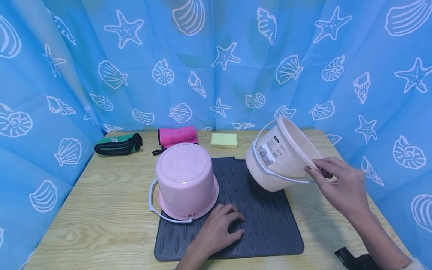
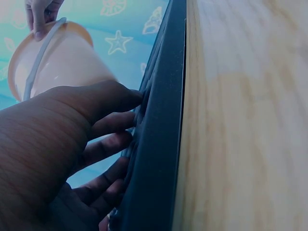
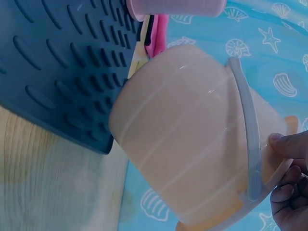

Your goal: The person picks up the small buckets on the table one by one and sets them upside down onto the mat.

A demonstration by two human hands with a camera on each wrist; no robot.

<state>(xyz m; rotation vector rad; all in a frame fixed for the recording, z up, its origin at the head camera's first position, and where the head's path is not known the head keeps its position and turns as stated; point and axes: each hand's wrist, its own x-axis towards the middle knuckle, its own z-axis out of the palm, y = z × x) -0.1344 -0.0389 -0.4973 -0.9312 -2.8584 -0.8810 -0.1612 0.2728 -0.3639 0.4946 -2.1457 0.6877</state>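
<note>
My right hand (image 1: 344,183) pinches the rim of a cream bucket (image 1: 287,157), thumb outside. The bucket tilts with its mouth up and to the right, over the right side of a dark grey mat (image 1: 263,228). Its pale handle (image 3: 249,130) hangs against the side, and a label shows on the wall. My left hand (image 1: 219,228) rests on the front of the mat with its fingers loosely bent and its fingertips touching the surface; nothing is in it. A pink bucket (image 1: 187,183) stands upside down on the mat's left, its handle lying toward the front left.
Along the back of the wooden table (image 1: 101,213) lie a folded green cloth (image 1: 116,145), a folded pink cloth (image 1: 179,135) and a yellow sponge (image 1: 224,140). A black object (image 1: 354,260) sits at the front right. Blue shell-printed curtains (image 1: 216,67) surround the table.
</note>
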